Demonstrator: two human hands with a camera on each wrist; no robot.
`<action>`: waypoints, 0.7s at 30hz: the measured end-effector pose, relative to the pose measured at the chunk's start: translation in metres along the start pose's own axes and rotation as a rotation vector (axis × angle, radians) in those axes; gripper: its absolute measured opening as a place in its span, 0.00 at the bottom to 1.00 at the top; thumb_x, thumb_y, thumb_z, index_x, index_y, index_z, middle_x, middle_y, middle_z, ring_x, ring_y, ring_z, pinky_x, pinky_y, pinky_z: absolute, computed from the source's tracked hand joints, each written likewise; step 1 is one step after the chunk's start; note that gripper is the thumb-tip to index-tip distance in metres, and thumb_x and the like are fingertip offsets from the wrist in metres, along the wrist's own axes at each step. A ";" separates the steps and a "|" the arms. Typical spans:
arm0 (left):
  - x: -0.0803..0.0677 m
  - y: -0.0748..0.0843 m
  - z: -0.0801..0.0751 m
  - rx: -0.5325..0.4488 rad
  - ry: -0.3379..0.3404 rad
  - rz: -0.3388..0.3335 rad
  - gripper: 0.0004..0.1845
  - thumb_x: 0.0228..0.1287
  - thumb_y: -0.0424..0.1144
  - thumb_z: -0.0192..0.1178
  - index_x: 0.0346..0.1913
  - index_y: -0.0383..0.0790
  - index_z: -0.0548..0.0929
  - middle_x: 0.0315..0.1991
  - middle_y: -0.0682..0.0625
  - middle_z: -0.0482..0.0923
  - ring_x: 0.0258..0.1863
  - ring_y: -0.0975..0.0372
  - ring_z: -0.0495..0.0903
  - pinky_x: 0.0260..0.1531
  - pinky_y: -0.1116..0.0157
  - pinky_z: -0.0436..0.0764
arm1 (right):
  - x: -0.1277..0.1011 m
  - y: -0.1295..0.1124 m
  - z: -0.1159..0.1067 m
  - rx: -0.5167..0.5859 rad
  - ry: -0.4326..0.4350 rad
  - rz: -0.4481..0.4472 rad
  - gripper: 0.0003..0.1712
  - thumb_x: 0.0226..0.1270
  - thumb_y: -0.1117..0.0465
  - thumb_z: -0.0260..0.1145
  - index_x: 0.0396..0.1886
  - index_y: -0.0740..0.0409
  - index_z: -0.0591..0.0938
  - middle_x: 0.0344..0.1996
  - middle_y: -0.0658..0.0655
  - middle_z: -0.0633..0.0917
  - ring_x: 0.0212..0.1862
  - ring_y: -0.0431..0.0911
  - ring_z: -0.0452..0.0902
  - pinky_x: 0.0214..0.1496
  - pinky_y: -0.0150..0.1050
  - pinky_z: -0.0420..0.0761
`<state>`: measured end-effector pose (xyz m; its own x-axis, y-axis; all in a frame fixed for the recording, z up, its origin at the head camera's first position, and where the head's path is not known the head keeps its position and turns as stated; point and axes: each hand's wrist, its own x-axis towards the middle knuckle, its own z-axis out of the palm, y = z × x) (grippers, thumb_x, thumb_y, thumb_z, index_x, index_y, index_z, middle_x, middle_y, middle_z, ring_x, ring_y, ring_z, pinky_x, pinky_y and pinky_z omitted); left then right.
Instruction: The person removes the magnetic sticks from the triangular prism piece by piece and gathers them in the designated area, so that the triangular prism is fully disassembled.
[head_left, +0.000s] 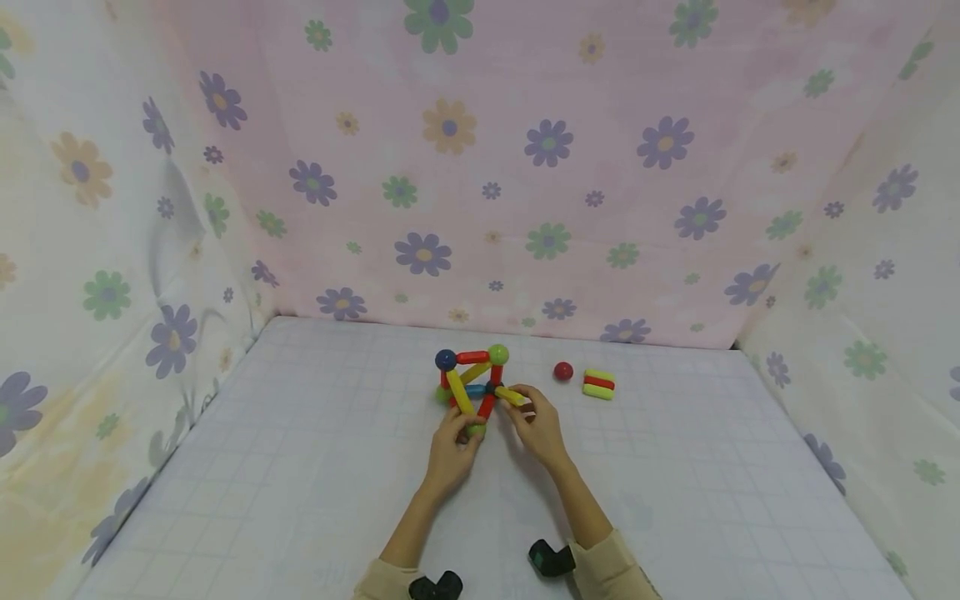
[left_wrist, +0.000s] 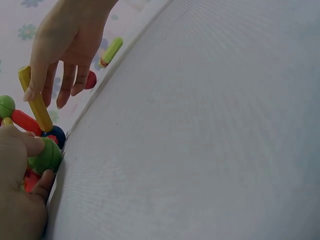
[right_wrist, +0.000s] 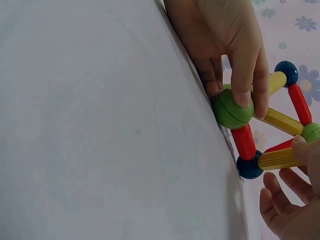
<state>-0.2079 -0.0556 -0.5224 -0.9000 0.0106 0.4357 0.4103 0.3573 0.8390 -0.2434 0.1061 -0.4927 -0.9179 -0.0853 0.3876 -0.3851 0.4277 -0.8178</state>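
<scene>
A small frame of coloured magnetic rods and balls (head_left: 471, 379) stands on the white gridded mat (head_left: 300, 467). My left hand (head_left: 463, 427) pinches the green ball (head_left: 476, 431) at the frame's near corner; the right wrist view shows thumb and fingers curled round this ball (right_wrist: 232, 110). My right hand (head_left: 521, 404) pinches a yellow rod (head_left: 512, 396) whose far end meets a dark blue ball (right_wrist: 248, 167) low on the frame. In the left wrist view that yellow rod (left_wrist: 35, 97) slants down from the right hand's fingertips (left_wrist: 29, 92).
A loose red ball (head_left: 563, 371) and a short stack of yellow and red rods (head_left: 599, 384) lie to the right of the frame. Flowered cloth walls (head_left: 480, 183) close in the mat at the back and both sides.
</scene>
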 end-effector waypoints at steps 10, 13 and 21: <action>-0.002 0.000 0.009 0.057 0.337 -0.093 0.12 0.50 0.15 0.57 0.33 0.32 0.82 0.45 0.37 0.72 0.39 0.52 0.77 0.31 0.69 0.79 | -0.005 0.002 -0.009 0.008 -0.028 0.099 0.15 0.64 0.64 0.64 0.50 0.62 0.77 0.45 0.60 0.82 0.38 0.51 0.80 0.39 0.35 0.80; -0.001 0.001 0.011 0.100 0.422 -0.104 0.11 0.48 0.15 0.57 0.30 0.32 0.82 0.42 0.38 0.72 0.36 0.54 0.75 0.31 0.69 0.79 | -0.007 0.002 -0.012 0.025 -0.049 0.106 0.15 0.64 0.65 0.63 0.50 0.63 0.77 0.44 0.60 0.82 0.36 0.50 0.80 0.38 0.31 0.79; 0.000 0.003 0.015 0.114 0.635 -0.115 0.10 0.44 0.19 0.66 0.30 0.32 0.83 0.46 0.36 0.71 0.46 0.49 0.68 0.43 0.60 0.70 | -0.014 -0.030 -0.027 0.100 -0.133 0.154 0.14 0.66 0.68 0.59 0.49 0.71 0.76 0.36 0.65 0.82 0.34 0.60 0.79 0.30 0.30 0.75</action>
<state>-0.2088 -0.0403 -0.5245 -0.6613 -0.5748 0.4820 0.2667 0.4204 0.8673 -0.2158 0.1184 -0.4620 -0.9685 -0.1471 0.2009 -0.2412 0.3544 -0.9034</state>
